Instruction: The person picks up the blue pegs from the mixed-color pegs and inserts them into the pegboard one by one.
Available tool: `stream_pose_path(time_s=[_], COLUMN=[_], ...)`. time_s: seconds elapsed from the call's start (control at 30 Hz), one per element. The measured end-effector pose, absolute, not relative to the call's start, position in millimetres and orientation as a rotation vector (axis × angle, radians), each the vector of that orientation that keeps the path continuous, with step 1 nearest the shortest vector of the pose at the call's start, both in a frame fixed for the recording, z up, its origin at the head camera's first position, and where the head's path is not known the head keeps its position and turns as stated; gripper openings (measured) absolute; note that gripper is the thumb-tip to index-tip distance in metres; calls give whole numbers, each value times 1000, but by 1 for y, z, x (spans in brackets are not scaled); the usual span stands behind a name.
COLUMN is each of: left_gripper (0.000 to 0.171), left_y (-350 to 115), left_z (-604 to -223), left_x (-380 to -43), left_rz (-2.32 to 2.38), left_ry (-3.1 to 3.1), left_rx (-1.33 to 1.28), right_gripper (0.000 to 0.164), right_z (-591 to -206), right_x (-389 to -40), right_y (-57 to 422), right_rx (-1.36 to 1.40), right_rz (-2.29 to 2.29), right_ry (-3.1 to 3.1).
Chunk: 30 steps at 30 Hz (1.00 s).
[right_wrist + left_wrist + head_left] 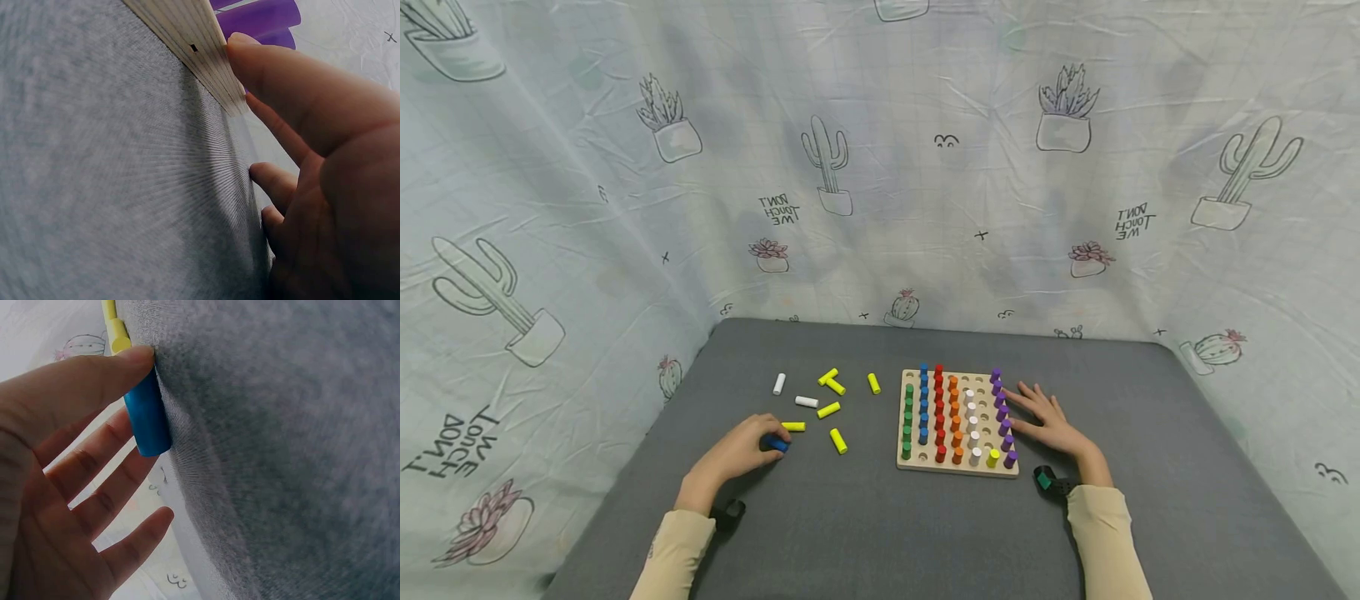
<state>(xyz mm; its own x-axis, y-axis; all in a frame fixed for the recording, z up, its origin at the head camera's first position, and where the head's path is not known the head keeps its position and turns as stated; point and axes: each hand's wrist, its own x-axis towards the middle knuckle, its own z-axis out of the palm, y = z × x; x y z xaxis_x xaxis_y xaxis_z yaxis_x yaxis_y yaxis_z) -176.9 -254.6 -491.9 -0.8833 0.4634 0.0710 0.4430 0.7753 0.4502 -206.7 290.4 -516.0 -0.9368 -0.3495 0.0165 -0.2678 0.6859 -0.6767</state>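
My left hand (737, 450) pinches a blue peg (147, 419) low over the grey table, its thumb across the peg's upper end in the left wrist view. A yellow peg (794, 427) lies just beyond those fingers. My right hand (1049, 423) rests with spread fingers at the right side of a wooden pegboard (910, 464); in the right wrist view its thumb touches the board's edge (199, 47). Upright rows of green, blue, red, orange, white and purple pegs (1002, 412) stand in the board, with one yellow peg (993, 457) at the front.
Two white pegs (807, 402) and several loose yellow pegs (838, 441) lie on the grey table (850, 525) left of the board. A pale curtain with cactus drawings (910, 200) hangs behind the table. Bare table stretches in front of the board.
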Motion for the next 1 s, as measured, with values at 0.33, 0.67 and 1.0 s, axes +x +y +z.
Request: stream_pose_path(time_s=[0.33, 0.67, 1.0], left_gripper=[15, 15, 12], left_y=[-251, -242, -224], left_z=[-492, -485, -477], left_x=[-177, -179, -185], left_rz=[711, 773, 809], left_ry=[2933, 2887, 2860], left_rx=[752, 751, 833], right_gripper=[62, 62, 61], right_z=[-514, -515, -514], right_x=[-206, -207, -206], right_y=[290, 290, 290], right_rx=[-528, -523, -517], right_rz=[-1089, -1079, -1059], right_ry=[2786, 2794, 2800])
